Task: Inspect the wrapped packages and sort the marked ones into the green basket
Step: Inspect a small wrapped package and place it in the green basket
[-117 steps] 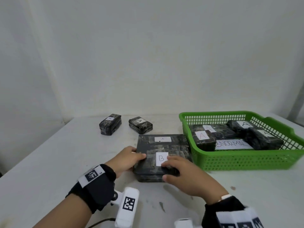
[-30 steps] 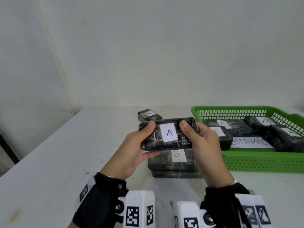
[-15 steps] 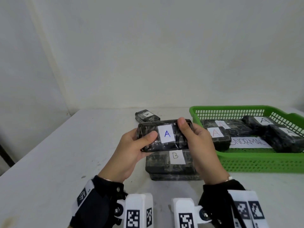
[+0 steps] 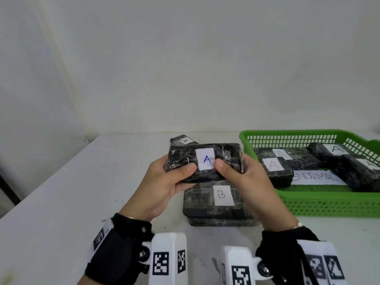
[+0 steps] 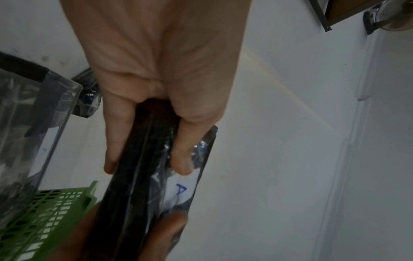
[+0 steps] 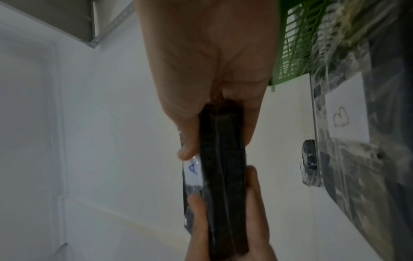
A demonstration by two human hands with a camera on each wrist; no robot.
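Both hands hold one black wrapped package (image 4: 205, 161) with a white label bearing a blue A, lifted above the table. My left hand (image 4: 170, 182) grips its left end, thumb on top; my right hand (image 4: 244, 177) grips its right end, thumb beside the label. In the wrist views the same package (image 5: 143, 185) (image 6: 221, 176) shows edge-on between thumb and fingers. Under it on the table lies a larger black package marked B (image 4: 218, 202). The green basket (image 4: 329, 204) at right holds several black packages with A labels and a paper sheet with handwriting (image 4: 318, 177).
A small black package labelled A (image 4: 182, 140) lies on the white table (image 4: 72, 192) behind the held one. The wall stands close behind the table. Wrist-worn camera mounts with square markers (image 4: 166, 262) sit near the bottom edge.
Since 3.9 s ago both hands left the B package and now hold up an A package. Over the last second both thumbs slid inward toward the label.
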